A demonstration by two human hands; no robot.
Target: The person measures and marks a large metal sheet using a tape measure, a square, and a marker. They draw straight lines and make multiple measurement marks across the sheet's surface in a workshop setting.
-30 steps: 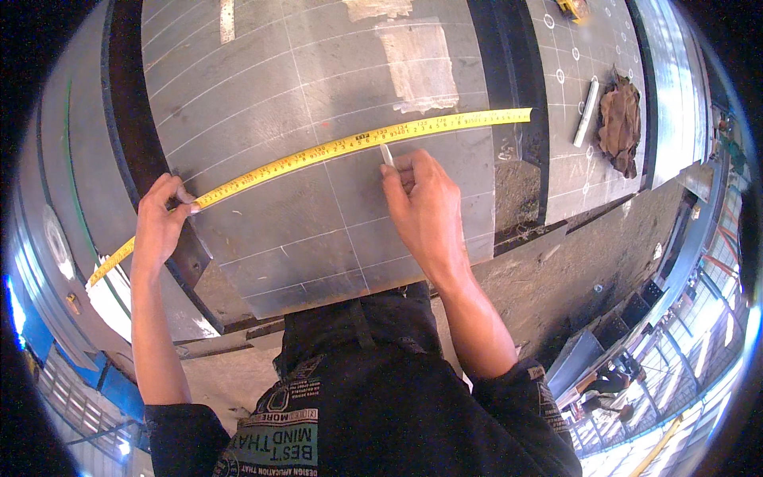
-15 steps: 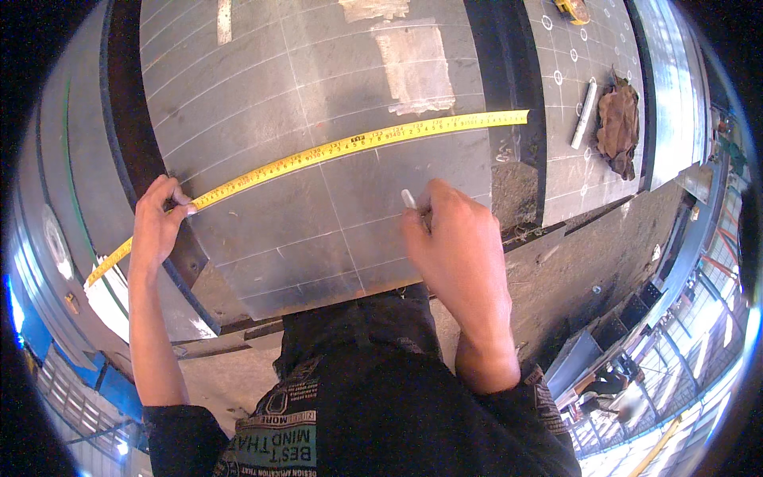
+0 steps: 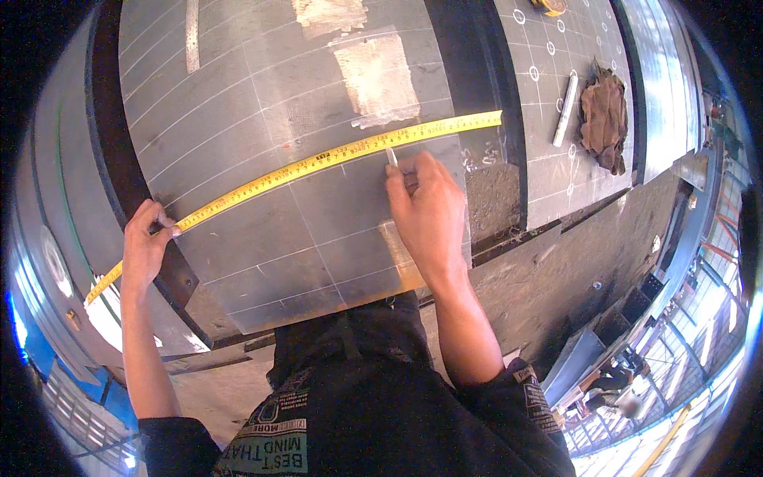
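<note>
A yellow measuring tape (image 3: pixel 318 163) stretches across a grey steel plate (image 3: pixel 262 246) scribed with thin white lines. At the plate's left edge my left hand (image 3: pixel 149 242) pinches the tape between thumb and fingers; its tail runs on past the hand to the lower left. My right hand (image 3: pixel 431 215) is closed around a short white chalk stick (image 3: pixel 392 157). The chalk's tip is at the tape's near edge, right of the middle; whether it touches the steel I cannot tell. Bare, shiny patches (image 3: pixel 377 79) show on the plate beyond the tape.
Across a dark gap (image 3: pixel 481 71) to the right, another plate (image 3: pixel 548 183) carries chalk circles, a white marker (image 3: pixel 566 111), a crumpled brown rag (image 3: pixel 604 119) and a yellow object (image 3: pixel 550 6). Another person (image 3: pixel 620 385) is far off at lower right.
My right hand has moved forward with the chalk, up to the tape's near edge. My left hand still pinches the tape. The whole view has shifted a little.
</note>
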